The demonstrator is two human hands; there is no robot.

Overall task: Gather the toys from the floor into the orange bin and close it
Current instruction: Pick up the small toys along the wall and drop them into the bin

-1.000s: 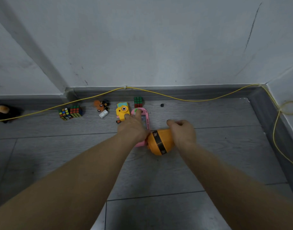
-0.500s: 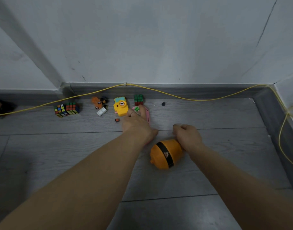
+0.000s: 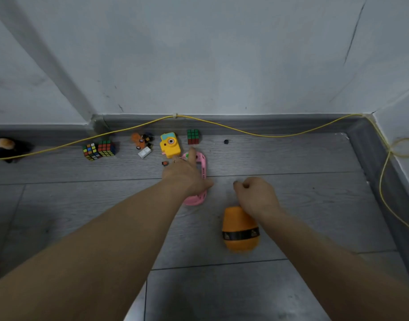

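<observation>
The orange bin [image 3: 240,228] has slid nearer, under the curled, apparently empty right hand [image 3: 256,195]. The left hand [image 3: 187,174] now grasps the pink toy [image 3: 202,167], ready to load.

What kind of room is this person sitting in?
Probably a bare corner of a home. Grey plank floor meets plain white walls at a grey skirting board, a loose yellow cable trails along it, and small toys like puzzle cubes lie scattered.

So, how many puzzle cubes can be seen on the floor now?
3. Two touch each other at the left near the yellow cable: one and its neighbour. A third cube stands alone by the baseboard, right of the yellow toy camera. None seems hidden.
</observation>
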